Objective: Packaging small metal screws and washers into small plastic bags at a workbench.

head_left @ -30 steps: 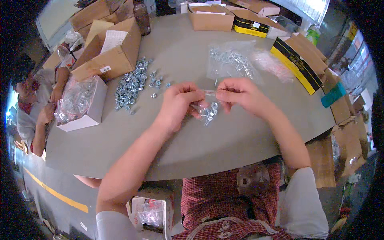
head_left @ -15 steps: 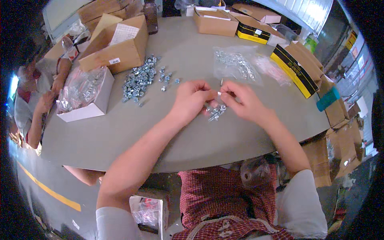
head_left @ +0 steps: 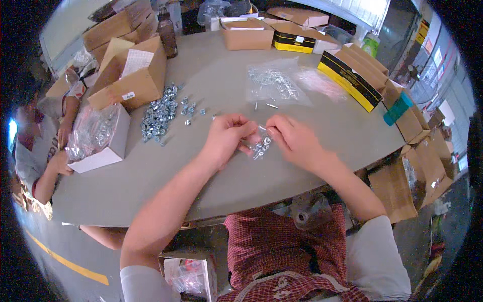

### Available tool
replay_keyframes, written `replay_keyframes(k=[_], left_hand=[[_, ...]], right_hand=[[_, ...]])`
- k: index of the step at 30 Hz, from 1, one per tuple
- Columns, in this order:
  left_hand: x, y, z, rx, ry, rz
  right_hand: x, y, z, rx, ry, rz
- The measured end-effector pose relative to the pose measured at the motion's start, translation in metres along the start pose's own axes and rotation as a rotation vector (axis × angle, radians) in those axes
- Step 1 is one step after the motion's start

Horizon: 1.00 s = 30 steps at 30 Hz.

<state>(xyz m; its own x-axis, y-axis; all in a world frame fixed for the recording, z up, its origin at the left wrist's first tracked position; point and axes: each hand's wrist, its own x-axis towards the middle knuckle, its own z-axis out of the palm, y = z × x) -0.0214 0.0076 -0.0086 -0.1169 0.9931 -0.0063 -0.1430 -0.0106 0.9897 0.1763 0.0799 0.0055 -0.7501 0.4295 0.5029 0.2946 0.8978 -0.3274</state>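
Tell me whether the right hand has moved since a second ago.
Yes: judged against the black-and-yellow box at right, the right hand has shifted toward the near side of the table.

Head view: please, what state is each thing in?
Small clear bag, holding metal parts; seal unclear
Left hand, closed on the bag
Right hand, closed on its edge
Nuts, loose, heaped
Large clear bag, lying flat, filled
White box, open, filled
Brown carton, open
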Motion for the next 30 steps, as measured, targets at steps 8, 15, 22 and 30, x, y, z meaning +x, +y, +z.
replay_keyframes(k=[8,15,22,30], left_hand=[[-0.005,0.003,0.002,0.301,-0.017,0.227],[-0.003,-0.002,0.001,0.544,-0.008,0.285],[0.003,0.002,-0.012,0.178,0.040,0.041],[-0.002,0.002,-0.003,-0.160,-0.013,-0.135]], right_hand=[[-0.002,0.007,0.011,0.298,-0.015,0.144],[0.001,0.005,0.015,0.362,-0.026,0.116],[-0.010,0.023,0.001,0.875,-0.077,0.335],[-0.016,0.006,-0.015,1.162,-0.139,0.543]])
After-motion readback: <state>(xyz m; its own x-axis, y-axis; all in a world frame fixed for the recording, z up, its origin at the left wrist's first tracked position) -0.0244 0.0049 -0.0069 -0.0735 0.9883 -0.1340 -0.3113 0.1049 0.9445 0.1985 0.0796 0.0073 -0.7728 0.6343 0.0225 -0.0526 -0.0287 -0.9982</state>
